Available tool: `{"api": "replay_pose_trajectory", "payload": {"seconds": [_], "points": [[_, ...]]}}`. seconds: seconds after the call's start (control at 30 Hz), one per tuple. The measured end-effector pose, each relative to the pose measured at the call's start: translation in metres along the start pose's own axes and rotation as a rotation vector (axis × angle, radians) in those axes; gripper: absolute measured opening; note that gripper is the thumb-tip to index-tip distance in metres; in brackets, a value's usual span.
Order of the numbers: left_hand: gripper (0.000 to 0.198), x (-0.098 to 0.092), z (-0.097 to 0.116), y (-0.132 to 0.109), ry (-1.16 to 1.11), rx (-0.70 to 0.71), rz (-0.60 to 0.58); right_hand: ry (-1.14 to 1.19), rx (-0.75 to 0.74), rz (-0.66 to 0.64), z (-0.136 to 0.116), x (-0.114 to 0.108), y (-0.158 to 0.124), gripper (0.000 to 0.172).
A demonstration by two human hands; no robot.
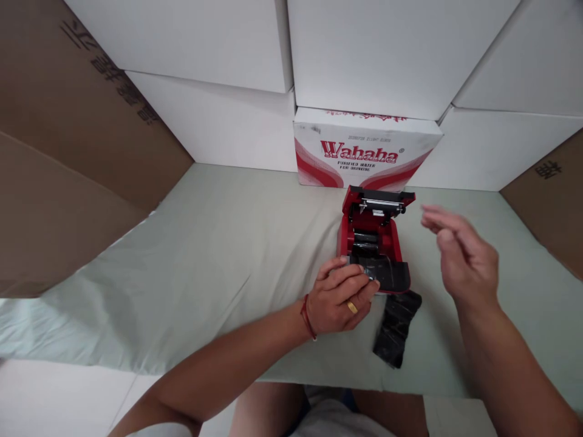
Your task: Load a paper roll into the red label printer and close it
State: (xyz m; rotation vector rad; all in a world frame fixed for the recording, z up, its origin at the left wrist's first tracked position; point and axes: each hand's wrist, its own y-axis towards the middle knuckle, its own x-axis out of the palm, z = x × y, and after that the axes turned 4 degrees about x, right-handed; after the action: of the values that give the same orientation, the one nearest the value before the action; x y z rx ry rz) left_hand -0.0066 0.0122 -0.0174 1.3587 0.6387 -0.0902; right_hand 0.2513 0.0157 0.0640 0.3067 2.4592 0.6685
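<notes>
A small red and black machine (397, 243), which looks like a label printer, stands on the cloth with its hinged lid (382, 203) raised. Inside its red body lies a dark, shiny roll (365, 241). Glossy black film (395, 331) hangs from the front and lies crumpled on the cloth. My left hand (346, 294) wraps over the machine's front left corner, fingertips at the black front panel; its thumb is hidden. To the right of the machine, apart from it, my right hand (467, 255) is raised with loosely bent fingers and nothing visible in it.
A pale green cloth (228, 243) covers the table. Behind the machine stands a Wahaha water carton (364, 149), against stacked white boxes (209, 121). Brown cardboard panels rise at the left (82, 158) and right (551, 200).
</notes>
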Motion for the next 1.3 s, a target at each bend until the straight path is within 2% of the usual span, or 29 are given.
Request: {"api": "replay_pose_trajectory", "payload": {"seconds": [0.03,0.1,0.2,0.27,0.37,0.47,0.6,0.7,0.9,1.1,1.2,1.3], "points": [[0.041,0.0,0.0,0.0,0.004,-0.005,0.002,0.024,0.042,0.092,0.005,0.005,0.01,0.036],[0.038,0.0,0.001,0.001,0.003,-0.015,0.005,0.09,0.074,0.147,0.015,0.016,0.031,0.043],[0.034,-0.001,0.0,0.001,-0.005,-0.016,-0.002,0.164,0.089,0.063,0.022,0.031,0.054,0.051],[0.038,-0.001,-0.001,0.0,-0.014,-0.01,-0.017,0.135,0.089,-0.011,0.017,0.037,0.058,0.047],[0.042,-0.001,-0.002,-0.002,-0.01,-0.007,-0.019,0.01,0.047,-0.057,0.0,0.036,0.046,0.043],[0.036,0.001,-0.002,-0.003,0.02,-0.011,0.018,-0.036,-0.007,-0.049,-0.009,0.029,0.019,0.041],[0.025,0.006,-0.001,-0.003,0.034,-0.021,0.062,-0.076,-0.133,-0.123,-0.003,0.022,-0.017,0.057],[0.022,0.007,0.0,-0.002,0.032,-0.031,0.067,-0.182,-0.273,-0.186,0.005,0.021,-0.033,0.058],[0.022,0.005,-0.005,0.001,-0.01,-0.038,-0.017,-0.285,-0.339,-0.16,0.008,0.027,-0.036,0.054],[0.043,0.005,-0.012,-0.002,-0.044,0.003,-0.073,-0.266,-0.325,-0.135,0.005,0.029,-0.038,0.051],[0.045,0.004,-0.015,-0.004,-0.097,0.033,-0.048,-0.254,-0.329,-0.15,0.008,0.028,-0.042,0.054],[0.051,0.002,-0.02,-0.005,-0.193,-0.002,0.06,-0.238,-0.398,-0.17,0.014,0.029,-0.047,0.056]]}}
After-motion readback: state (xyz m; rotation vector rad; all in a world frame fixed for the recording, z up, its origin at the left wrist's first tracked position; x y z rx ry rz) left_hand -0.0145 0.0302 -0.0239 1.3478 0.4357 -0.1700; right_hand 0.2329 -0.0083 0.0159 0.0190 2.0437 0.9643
